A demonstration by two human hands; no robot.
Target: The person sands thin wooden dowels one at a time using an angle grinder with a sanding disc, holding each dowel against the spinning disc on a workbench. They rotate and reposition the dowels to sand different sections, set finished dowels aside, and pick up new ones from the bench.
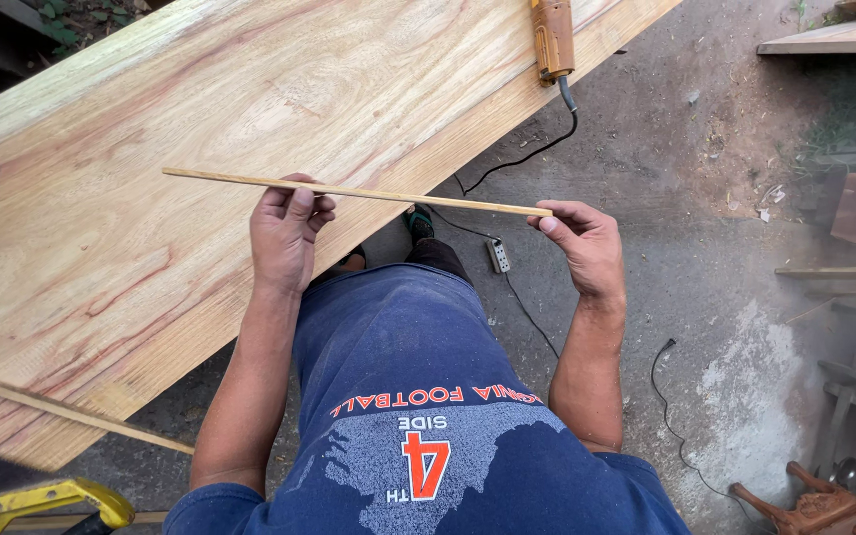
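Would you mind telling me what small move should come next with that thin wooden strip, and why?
Probably lower the thin wooden strip onto the wide plank. The left hand pinches it partway along and the right hand holds its far end, so it hangs level in the air, partly over the plank's edge, resting on nothing.

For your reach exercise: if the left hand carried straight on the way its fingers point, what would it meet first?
Most likely the wide wooden plank: the left hand, holding the thin wooden strip, points up over it, though depth is unclear.
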